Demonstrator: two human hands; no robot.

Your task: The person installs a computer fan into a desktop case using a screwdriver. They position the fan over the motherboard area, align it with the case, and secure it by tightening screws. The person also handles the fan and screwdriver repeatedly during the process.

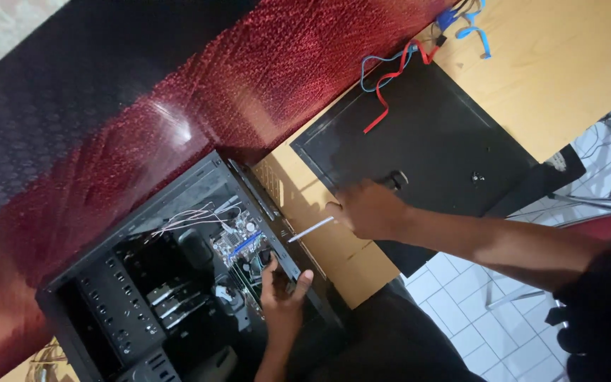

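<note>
My left hand [282, 297] rests at the edge of the open computer case [143, 283], fingers loosely spread, thumb and forefinger parted; whether it actually grips anything I cannot tell, since the interior there is dark. Just at ten o'clock from that hand lies the motherboard [238, 244], with a bundle of thin white wires [189, 219] running off it toward nine o'clock.

My right hand [369, 210] is over the wooden table [567, 64], at about two o'clock from the left hand, fingers curled closed around a screwdriver [312, 230] whose pale shaft points toward eight o'clock, tip close to the case's rim (contact not confirmed).

The detached black side panel [426, 141] lies flat on the table, just beyond the right hand at one o'clock. Red and blue cables [390, 78] trail across its upper corner at twelve o'clock. A small screw [473, 177] sits on the panel at three o'clock from the right hand. A dark red patterned cloth [249, 71] covers the surface behind the case.
</note>
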